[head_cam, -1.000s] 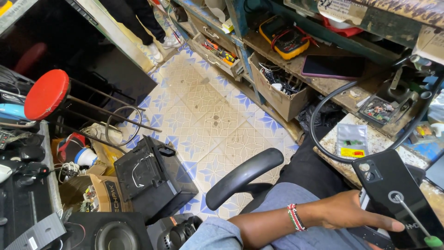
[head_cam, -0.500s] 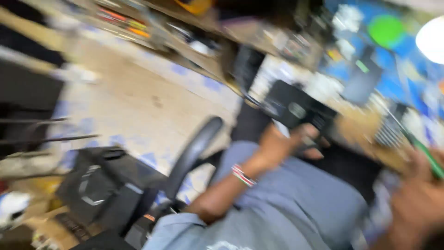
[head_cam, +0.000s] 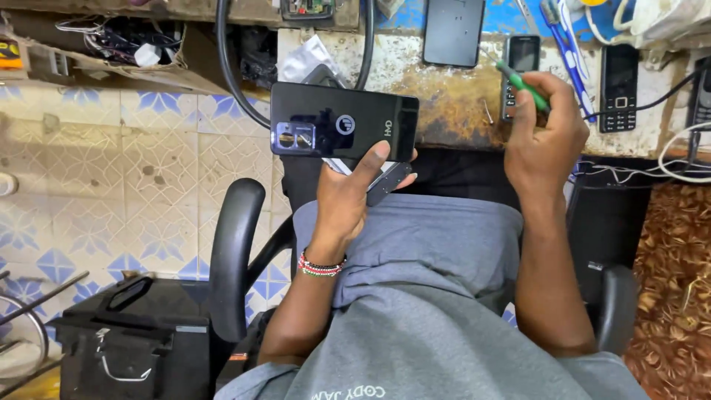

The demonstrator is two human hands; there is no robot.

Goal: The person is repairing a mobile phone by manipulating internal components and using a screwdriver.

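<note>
Your left: smartphone held near bench edge.
Your right: screwdriver over bench.
Far right: keypad phones on bench.

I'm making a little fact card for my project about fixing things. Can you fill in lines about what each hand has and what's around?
Left hand: grips a black smartphone, glossy back up, with a second flat part tucked under it
Right hand: holds a green-handled tool above the bench
Wrist: beaded bracelet on the left arm
Workbench: worn and rusty, with two keypad phones and a dark flat panel
Seat: black chair armrest
Floor: patterned tiles, black case
</note>
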